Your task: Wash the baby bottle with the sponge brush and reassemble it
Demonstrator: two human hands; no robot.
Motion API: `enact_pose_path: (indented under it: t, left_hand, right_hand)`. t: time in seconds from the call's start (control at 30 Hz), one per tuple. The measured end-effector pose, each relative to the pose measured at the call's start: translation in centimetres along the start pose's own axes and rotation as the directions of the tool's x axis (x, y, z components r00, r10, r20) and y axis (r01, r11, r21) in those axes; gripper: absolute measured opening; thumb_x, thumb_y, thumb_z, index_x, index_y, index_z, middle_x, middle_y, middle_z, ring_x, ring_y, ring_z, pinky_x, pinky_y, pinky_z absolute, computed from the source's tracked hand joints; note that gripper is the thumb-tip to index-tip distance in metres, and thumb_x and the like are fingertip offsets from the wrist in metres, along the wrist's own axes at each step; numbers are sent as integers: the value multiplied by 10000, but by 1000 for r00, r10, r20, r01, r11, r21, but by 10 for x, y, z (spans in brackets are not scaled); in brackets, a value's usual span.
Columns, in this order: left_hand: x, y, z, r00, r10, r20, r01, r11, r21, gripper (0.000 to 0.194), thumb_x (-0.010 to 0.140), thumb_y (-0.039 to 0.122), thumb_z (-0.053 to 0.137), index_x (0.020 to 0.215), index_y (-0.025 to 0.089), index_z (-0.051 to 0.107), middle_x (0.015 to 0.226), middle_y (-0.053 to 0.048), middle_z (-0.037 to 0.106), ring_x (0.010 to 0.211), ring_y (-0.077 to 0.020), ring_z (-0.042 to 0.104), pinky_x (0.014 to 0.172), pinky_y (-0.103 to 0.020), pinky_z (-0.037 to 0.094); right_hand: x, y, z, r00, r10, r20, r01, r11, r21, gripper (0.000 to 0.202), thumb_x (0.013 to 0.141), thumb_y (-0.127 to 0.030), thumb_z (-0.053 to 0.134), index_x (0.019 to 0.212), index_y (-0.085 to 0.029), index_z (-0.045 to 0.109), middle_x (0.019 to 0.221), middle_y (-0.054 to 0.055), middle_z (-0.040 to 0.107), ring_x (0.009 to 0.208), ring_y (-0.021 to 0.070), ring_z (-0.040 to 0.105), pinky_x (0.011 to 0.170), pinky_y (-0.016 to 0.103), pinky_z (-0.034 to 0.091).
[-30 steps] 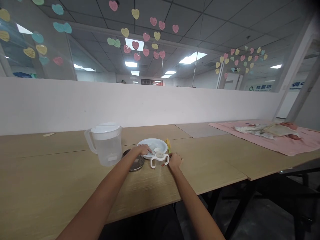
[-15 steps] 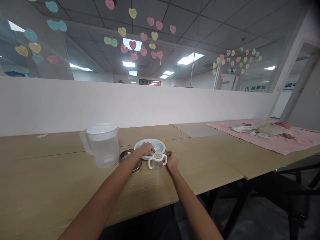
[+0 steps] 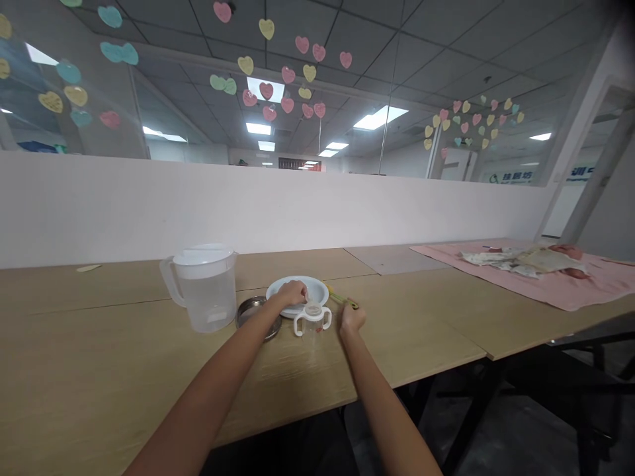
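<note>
Over the white bowl (image 3: 317,288), my left hand (image 3: 294,293) is closed on a small whitish, translucent thing that I cannot make out. My right hand (image 3: 352,319) grips the end of a thin yellow-green tool (image 3: 338,297) that points back toward the bowl's right edge. A clear cup with two white handles (image 3: 313,319) stands upright in front of the bowl, between my hands. The round metal dish (image 3: 248,308) lies left of the cup, partly hidden by my left forearm.
A clear lidded pitcher (image 3: 207,291) holding water stands on the wooden table (image 3: 417,317) at the left. Far right, a pink cloth (image 3: 550,291) bears crumpled cloths (image 3: 516,259). A low white wall (image 3: 317,211) runs behind the table.
My right hand has moved slightly right, away from the cup, and the yellow-green tool now shows clearly in it. My left hand has stayed over the bowl, its fingers now drawn together.
</note>
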State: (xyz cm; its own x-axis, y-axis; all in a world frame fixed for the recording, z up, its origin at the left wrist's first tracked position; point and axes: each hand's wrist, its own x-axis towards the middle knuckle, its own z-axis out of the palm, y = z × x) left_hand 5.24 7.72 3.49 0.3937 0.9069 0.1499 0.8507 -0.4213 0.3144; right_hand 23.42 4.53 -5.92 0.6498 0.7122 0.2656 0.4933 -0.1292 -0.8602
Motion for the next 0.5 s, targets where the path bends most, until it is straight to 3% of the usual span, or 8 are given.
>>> enact_pose_path:
  t: [0.13, 0.3, 0.4, 0.5]
  left_hand:
    - [-18, -16, -7, 990, -54, -130, 34, 988, -149, 182, 800, 218, 592, 955, 168, 674, 965, -50, 746, 876, -184, 689, 753, -252, 519]
    - [-43, -25, 4, 958, -134, -253, 54, 952, -300, 240, 898, 270, 480, 1062, 146, 604, 1069, -90, 729, 928, -186, 699, 776, -262, 537]
    - [-53, -22, 13, 930, -171, -326, 47, 933, -356, 264, 915, 294, 462, 1094, 150, 591, 1151, -107, 704, 1050, -207, 671, 862, -287, 523]
    - [-61, -17, 20, 903, -201, -378, 17, 899, -438, 240, 886, 322, 525, 1036, 167, 630, 1083, -87, 726, 1048, -229, 668, 908, -314, 505]
  right_hand:
    - [4, 1, -1, 978, 195, -80, -159, 933, 323, 294, 876, -401, 496, 935, -159, 653, 628, 42, 664, 616, 205, 652, 516, 257, 486]
    - [7, -3, -3, 917, 392, -76, -254, 718, 649, 269, 867, -467, 503, 766, -219, 526, 548, -39, 540, 479, 133, 552, 469, 227, 474]
    - [7, -5, -5, 896, 444, -25, -272, 593, 758, 256, 868, -442, 500, 731, -233, 446, 563, -60, 521, 447, 97, 509, 452, 200, 463]
    - [7, -8, -6, 894, 447, 38, -289, 509, 811, 239, 859, -406, 523, 734, -227, 427, 595, -59, 546, 433, 74, 487, 433, 179, 450]
